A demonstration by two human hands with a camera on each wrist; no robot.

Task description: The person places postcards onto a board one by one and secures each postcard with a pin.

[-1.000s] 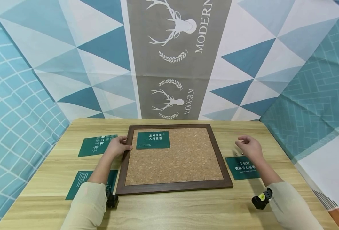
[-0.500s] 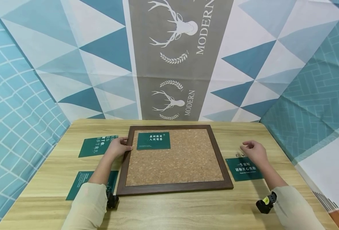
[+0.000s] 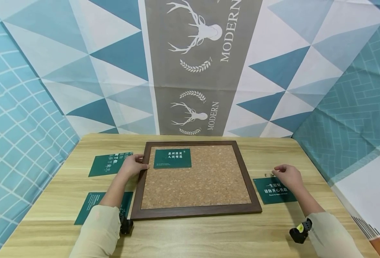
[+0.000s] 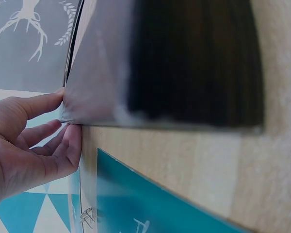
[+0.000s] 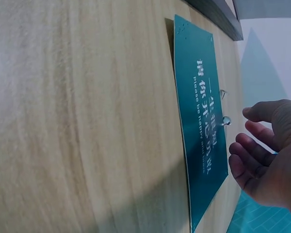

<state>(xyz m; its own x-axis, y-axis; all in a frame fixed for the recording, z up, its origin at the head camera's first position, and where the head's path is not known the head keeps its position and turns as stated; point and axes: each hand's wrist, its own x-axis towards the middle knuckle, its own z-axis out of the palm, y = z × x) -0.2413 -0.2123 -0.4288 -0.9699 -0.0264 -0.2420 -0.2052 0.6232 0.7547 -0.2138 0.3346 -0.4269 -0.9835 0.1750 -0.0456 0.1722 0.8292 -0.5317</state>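
A cork board [image 3: 196, 179] with a dark brown frame lies flat on the table. My left hand [image 3: 133, 165] grips its left edge; in the left wrist view, the thumb and fingers [image 4: 73, 141] meet the frame's border. One green card [image 3: 172, 158] with white writing lies on the cork at the upper left. To the right of the board, my right hand [image 3: 288, 176] hovers over another green card [image 3: 270, 195], its fingers loosely bent and nothing between them. Two small shiny pins [image 5: 226, 121] are by that card's far edge, just short of the right thumb and fingertips.
Two more green cards lie left of the board: one farther back [image 3: 104, 165], one nearer [image 3: 88, 208] and partly under the left forearm. The wooden table [image 3: 193, 236] ends at a patterned cloth backdrop [image 3: 193, 71], with cloth at both sides.
My right hand has moved a little to the right and toward me, down near the pins. The left hand has stayed on the frame's edge; the board and cards look unmoved.
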